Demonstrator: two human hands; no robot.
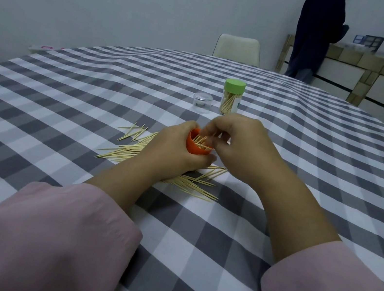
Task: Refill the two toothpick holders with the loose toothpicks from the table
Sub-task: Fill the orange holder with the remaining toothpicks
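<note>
Beyond both hands (201, 144), clear cap (203, 100) beside green-lidded holder (232, 98).

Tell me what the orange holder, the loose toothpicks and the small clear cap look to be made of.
Orange holder, gripped by the left hand: likely plastic, going by its even, saturated colour and smooth, matte wall. Loose toothpicks: pale wood or bamboo, dull and thin with pointed tips; which one cannot be told. Clear cap: see-through, probably plastic, though glass cannot be ruled out.

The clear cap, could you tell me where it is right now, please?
In the head view the clear cap sits on the checked tablecloth past the hands, just left of the green-lidded holder and apart from it.
</note>
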